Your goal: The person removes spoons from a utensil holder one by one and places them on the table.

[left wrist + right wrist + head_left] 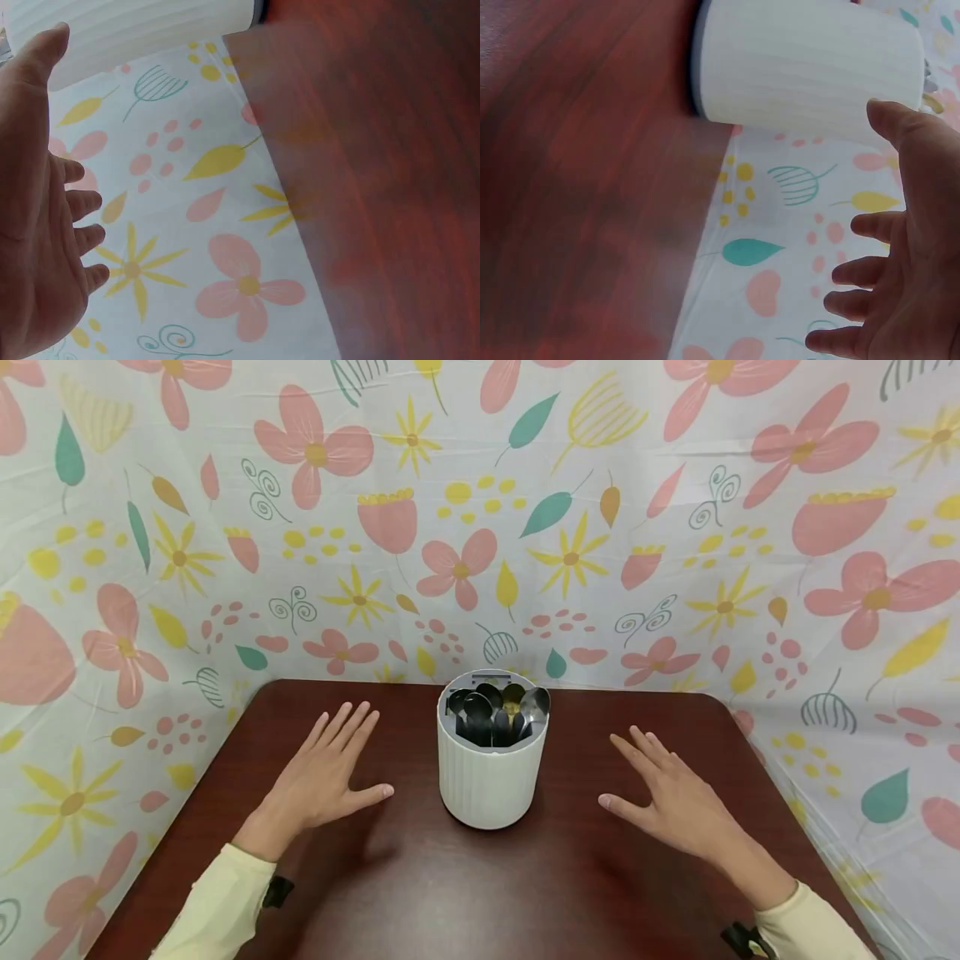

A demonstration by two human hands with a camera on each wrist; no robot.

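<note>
A white ribbed utensil holder (491, 785) stands upright on the dark wooden table, near its back edge. Several spoons (480, 706) stick up out of its grey top, mostly black ones with a shiny metal spoon (535, 703) at the right. To the left of the holder, my left hand (322, 777) is held over the table with fingers spread and nothing in it. On the other side my right hand (671, 802) hovers likewise, thumb toward the holder, palm bare. Both wrist views show the holder's white side (810, 64) beyond the thumb, apart from the fingers.
The reddish-brown table (480, 893) has rounded back corners. A white cloth (465, 468) printed with flowers and leaves hangs behind it and along both sides. Pale yellow sleeves (217, 906) cover my forearms, with a black strap piece at each wrist.
</note>
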